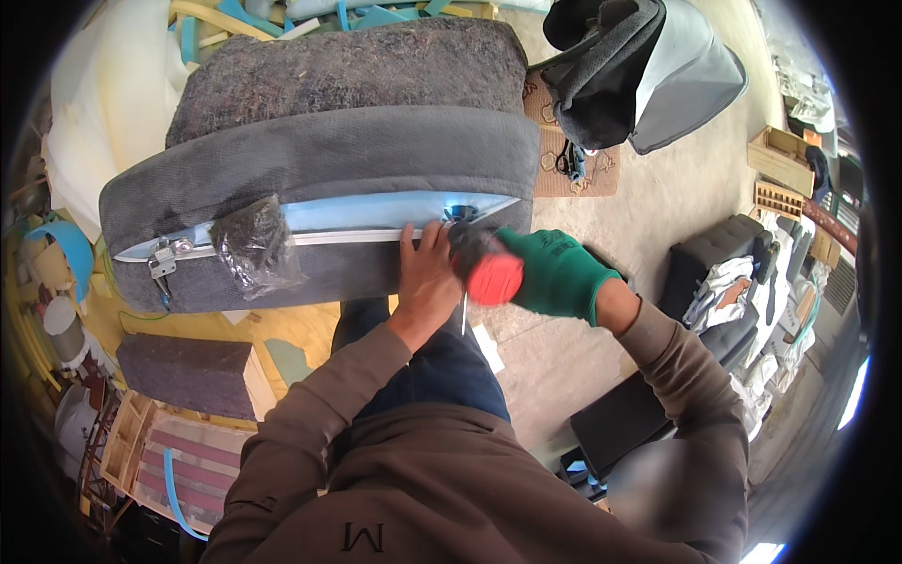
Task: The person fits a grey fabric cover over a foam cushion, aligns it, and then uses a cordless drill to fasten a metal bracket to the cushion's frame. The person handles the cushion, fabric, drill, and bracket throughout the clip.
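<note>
While flat on the grey cushion (319, 160), left hand (427, 277) open, gloved right hand (554, 273) gripping red-handled tool (490, 274)

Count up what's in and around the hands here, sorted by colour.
Grey: 1, the grey upholstered cushion
Green: 1, the green work glove on the right hand
Red: 1, the red-handled tool in that hand
Clear: 1, the clear plastic bag on the cushion
Bare: 1, the left hand
Total: 5

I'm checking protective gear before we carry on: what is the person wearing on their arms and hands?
Both arms wear long brown sleeves of soft knit fabric, ending at the wrists. The left hand is bare, with no glove. The right hand wears a green knit glove with a ribbed cuff at the wrist. No watch or rings show.
</note>
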Demonstrator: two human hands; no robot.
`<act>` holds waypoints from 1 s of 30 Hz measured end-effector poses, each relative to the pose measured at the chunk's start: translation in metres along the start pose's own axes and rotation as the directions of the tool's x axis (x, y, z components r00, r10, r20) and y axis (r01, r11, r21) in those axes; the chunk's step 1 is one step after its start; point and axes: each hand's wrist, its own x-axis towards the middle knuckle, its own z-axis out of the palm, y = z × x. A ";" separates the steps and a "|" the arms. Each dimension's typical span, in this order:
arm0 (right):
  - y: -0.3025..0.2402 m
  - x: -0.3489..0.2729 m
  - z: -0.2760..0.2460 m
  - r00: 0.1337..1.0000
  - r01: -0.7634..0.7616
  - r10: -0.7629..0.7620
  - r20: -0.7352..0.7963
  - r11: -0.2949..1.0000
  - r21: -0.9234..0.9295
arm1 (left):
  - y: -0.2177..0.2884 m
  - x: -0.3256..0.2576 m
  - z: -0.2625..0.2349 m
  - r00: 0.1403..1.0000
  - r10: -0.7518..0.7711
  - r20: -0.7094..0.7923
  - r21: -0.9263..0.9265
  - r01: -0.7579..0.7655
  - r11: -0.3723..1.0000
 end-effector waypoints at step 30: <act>-0.024 -0.108 0.071 0.890 -0.078 0.421 -0.175 0.520 0.851 | -0.158 -0.078 -0.165 0.852 -0.376 -0.365 0.122 0.444 0.888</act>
